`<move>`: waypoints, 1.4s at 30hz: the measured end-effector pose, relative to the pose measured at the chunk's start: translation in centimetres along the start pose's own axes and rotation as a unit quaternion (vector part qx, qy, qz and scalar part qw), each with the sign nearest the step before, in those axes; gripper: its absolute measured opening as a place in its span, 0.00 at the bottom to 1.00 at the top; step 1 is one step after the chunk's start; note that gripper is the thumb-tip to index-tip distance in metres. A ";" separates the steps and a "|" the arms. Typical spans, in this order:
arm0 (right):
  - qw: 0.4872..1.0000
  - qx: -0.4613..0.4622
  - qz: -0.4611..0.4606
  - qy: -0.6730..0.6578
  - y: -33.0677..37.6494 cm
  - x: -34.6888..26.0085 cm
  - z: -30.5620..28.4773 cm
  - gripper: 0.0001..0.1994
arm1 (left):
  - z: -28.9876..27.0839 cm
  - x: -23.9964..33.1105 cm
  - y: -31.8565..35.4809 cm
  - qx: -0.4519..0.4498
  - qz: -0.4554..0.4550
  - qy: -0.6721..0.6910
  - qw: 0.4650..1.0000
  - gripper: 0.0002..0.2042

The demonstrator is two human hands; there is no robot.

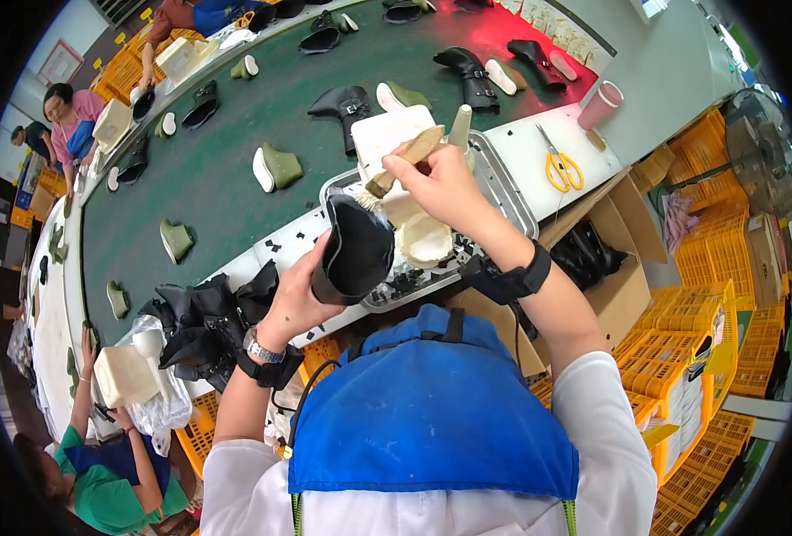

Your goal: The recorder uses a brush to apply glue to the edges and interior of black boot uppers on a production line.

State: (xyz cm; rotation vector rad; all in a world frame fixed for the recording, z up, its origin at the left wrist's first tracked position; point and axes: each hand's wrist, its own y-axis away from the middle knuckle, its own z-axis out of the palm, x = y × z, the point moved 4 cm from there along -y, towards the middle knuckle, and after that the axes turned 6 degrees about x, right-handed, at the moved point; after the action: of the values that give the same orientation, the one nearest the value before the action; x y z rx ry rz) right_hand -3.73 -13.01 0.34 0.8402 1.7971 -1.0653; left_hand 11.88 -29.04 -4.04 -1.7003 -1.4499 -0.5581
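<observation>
My left hand grips a black boot, its wide opening turned up toward me. My right hand is closed around the wooden handle of a flat brush. The brush's pale bristles are close to the boot's top rim; I cannot tell whether they touch it. Just beyond the brush stands a cream plastic container, with a round pale tub nearer me. Both are in a metal tray littered with black scraps. A pile of black boots lies left of my left hand.
A green work surface carries several black boots and olive shoe pieces. Yellow-handled scissors and a pink cup lie to the right. Yellow crates and an open carton stand at my right. Several co-workers stand along the left.
</observation>
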 end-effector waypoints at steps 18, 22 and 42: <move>0.996 0.002 -0.092 0.011 5.0 -2.0 1.4 0.07 | -1.2 0.8 -1.2 0.163 0.091 -0.261 0.947 0.41; 0.997 -0.011 -0.002 -0.077 5.9 -1.4 1.9 0.08 | -1.6 0.8 -1.2 0.196 0.097 -0.247 0.944 0.36; 0.993 0.077 -0.085 -0.007 2.5 -0.3 -0.1 0.08 | -1.7 -1.8 0.4 0.032 -0.052 0.043 0.997 0.45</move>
State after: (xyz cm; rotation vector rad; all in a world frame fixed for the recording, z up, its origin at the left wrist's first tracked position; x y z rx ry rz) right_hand -1.55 -11.95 -0.19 0.7769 1.8170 -1.3307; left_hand 12.08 -31.53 -4.57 -1.5393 -1.4851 -0.6264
